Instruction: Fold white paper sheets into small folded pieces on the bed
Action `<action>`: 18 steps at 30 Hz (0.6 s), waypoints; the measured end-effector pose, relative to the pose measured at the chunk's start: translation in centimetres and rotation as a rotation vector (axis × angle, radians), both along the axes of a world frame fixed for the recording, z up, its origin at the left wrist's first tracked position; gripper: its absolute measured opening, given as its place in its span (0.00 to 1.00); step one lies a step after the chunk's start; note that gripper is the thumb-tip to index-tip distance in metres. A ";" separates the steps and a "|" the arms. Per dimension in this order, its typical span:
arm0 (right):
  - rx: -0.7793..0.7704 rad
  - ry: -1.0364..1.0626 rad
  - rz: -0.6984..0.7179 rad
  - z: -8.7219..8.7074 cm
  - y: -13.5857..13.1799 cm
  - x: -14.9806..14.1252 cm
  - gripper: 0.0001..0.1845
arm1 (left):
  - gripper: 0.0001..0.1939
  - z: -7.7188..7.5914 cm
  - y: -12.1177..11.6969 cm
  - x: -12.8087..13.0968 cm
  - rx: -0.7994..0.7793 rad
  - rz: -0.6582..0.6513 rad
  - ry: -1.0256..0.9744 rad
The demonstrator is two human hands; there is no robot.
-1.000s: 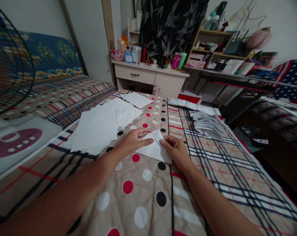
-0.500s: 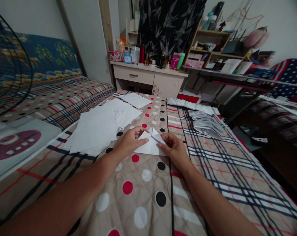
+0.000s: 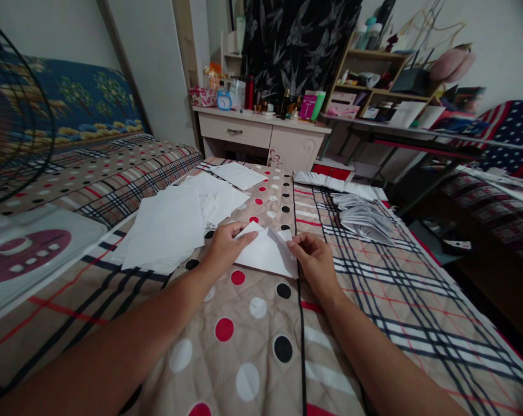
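Observation:
A partly folded white sheet of paper [image 3: 266,252] lies on the quilted bedspread [image 3: 261,341] in front of me. My left hand [image 3: 225,245] grips its left corner with thumb and fingers closed on the edge. My right hand [image 3: 313,259] pinches the right edge of the same sheet, which is lifted slightly there. Both forearms reach in from the bottom of the view.
A spread of flat white sheets [image 3: 174,222] lies to the left. Several folded paper pieces [image 3: 364,218] sit in a pile to the right. A fan base [image 3: 22,254] stands at the far left. A cluttered dresser [image 3: 261,127] and shelves [image 3: 382,86] stand behind.
The flaps that stood up at the sheet's middle now lie flatter. My left hand has shifted from pressing the middle to gripping the left corner; my right hand has lifted the right edge.

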State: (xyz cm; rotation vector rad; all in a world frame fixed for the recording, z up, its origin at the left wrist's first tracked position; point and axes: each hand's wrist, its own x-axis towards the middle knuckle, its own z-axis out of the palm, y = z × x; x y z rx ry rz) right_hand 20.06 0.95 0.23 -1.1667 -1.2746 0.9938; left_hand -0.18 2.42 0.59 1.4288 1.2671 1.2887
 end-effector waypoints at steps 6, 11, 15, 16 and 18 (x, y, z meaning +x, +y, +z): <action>0.019 0.012 -0.037 0.1 -0.1 0.0 0.11 | 0.17 -0.2 0.1 -0.2 0.027 0.002 -0.022; 0.083 -0.025 -0.033 0.0 0.0 -0.3 0.12 | 0.17 -0.4 0.2 -0.2 0.018 -0.041 -0.082; 0.096 -0.113 -0.013 0.3 -0.2 -0.5 0.17 | 0.15 -0.5 0.2 -0.2 0.011 -0.080 -0.102; 0.098 -0.133 -0.009 0.4 -0.2 -0.5 0.18 | 0.15 -0.5 0.2 -0.2 0.012 -0.081 -0.104; 0.104 -0.149 0.005 0.5 -0.3 -0.5 0.18 | 0.15 -0.5 0.2 -0.2 0.012 -0.084 -0.117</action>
